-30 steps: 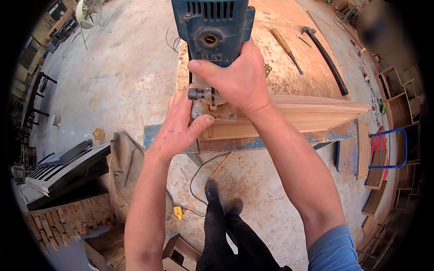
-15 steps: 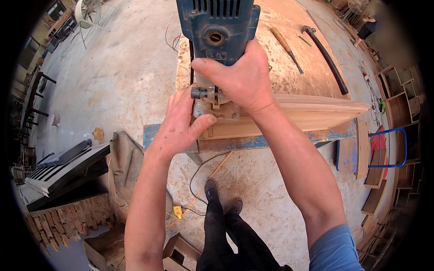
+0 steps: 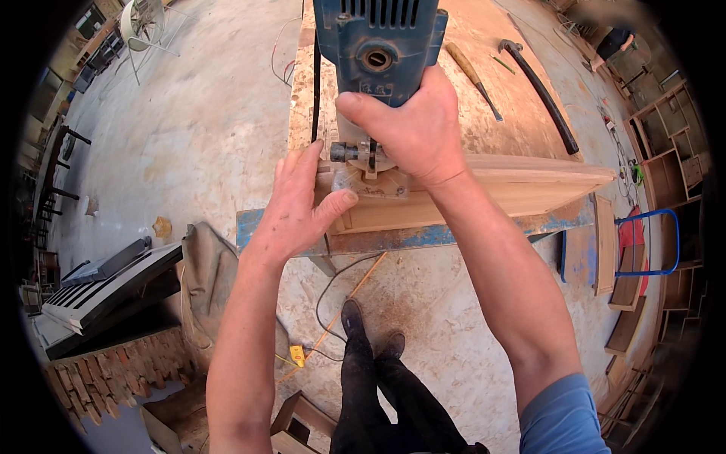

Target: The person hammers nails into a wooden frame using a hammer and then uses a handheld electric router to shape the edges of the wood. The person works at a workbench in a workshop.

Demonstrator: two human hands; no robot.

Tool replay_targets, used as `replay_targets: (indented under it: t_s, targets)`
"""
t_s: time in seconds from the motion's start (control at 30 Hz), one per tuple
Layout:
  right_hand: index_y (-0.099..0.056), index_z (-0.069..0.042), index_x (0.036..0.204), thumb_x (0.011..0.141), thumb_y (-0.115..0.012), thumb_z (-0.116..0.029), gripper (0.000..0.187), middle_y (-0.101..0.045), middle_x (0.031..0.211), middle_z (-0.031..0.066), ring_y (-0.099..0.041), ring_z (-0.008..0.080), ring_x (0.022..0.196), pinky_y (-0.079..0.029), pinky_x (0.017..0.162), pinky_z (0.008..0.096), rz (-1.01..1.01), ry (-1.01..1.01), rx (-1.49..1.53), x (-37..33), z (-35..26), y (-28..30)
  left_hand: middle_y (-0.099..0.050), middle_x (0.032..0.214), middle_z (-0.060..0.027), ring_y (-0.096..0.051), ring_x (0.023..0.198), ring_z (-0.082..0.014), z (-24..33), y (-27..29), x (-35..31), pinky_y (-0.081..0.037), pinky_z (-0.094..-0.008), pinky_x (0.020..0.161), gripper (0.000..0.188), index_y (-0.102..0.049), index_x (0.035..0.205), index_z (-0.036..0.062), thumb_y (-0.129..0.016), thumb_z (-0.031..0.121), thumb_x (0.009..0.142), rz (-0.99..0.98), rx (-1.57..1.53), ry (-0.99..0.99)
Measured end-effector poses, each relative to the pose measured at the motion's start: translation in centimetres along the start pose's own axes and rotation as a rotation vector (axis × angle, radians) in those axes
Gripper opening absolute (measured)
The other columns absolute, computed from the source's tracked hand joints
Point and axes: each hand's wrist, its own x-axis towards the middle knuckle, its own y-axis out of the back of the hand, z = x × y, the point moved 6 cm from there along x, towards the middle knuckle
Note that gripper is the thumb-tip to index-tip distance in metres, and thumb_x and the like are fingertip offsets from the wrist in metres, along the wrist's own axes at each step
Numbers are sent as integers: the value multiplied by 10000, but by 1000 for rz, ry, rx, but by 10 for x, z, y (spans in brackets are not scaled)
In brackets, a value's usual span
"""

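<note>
My right hand (image 3: 416,125) wraps round the lower part of a blue trim router (image 3: 378,57), the thumb across its front. The router stands upright, its clear base plate (image 3: 370,184) on the top edge of a light-brown wooden frame piece (image 3: 484,193). The bit is hidden beneath the base. At the left end of the wood, my left hand (image 3: 295,197) holds the corner, with fingers along the far side and thumb on the near side beside the base plate. A dark cord (image 3: 316,91) hangs just left of the router.
On the dusty workbench (image 3: 499,98) lie a wooden-handled chisel (image 3: 475,79) and a claw hammer (image 3: 541,94). A cable with a yellow socket (image 3: 298,356) runs over the floor near my feet. Stacked wood strips (image 3: 121,371) stand left, a blue-handled cart (image 3: 669,242) right. Another person (image 3: 612,45) is far right.
The router has slid a little to the right along the wood, with my right hand on it. My left hand has stayed nearly in place, and the gap between it and the router has widened.
</note>
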Motion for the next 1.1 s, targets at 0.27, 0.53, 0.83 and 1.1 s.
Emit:
replay_targets:
  t_s: [0.27,0.53,0.83,1.1]
  targets:
    - [-632,-15,1091,621,-914,-276,606,-738,938,120,-715,247,843,-576,783,357,11,80,69,-1,-6,-11,-511,1229,-200,-450,1143,-357,7,3,0,-395,-448,1038,794,-460,1404,-14,-686,547,889,-45,-83,41]
    - [-636,-8,1075,610,-919,-310,622,-734,956,130,-718,259,866,-576,788,360,2,54,88,2,1,-11,-522,1178,-190,-464,1123,-358,7,4,2,-408,-447,1006,786,-489,1375,-5,-693,566,875,-52,-32,55]
    - [-643,-20,1078,610,-917,-303,611,-737,952,120,-714,241,870,-571,797,357,12,-35,96,1,9,1,-511,1174,-182,-461,1112,-343,7,0,4,-425,-427,969,811,-491,1307,-55,-709,579,852,-37,69,74]
    - [-641,-25,1091,617,-912,-296,610,-736,960,116,-706,244,868,-567,806,360,13,-8,73,2,6,7,-536,1182,-204,-475,1137,-357,7,0,6,-412,-444,1010,864,-496,1327,-71,-722,596,827,3,64,74]
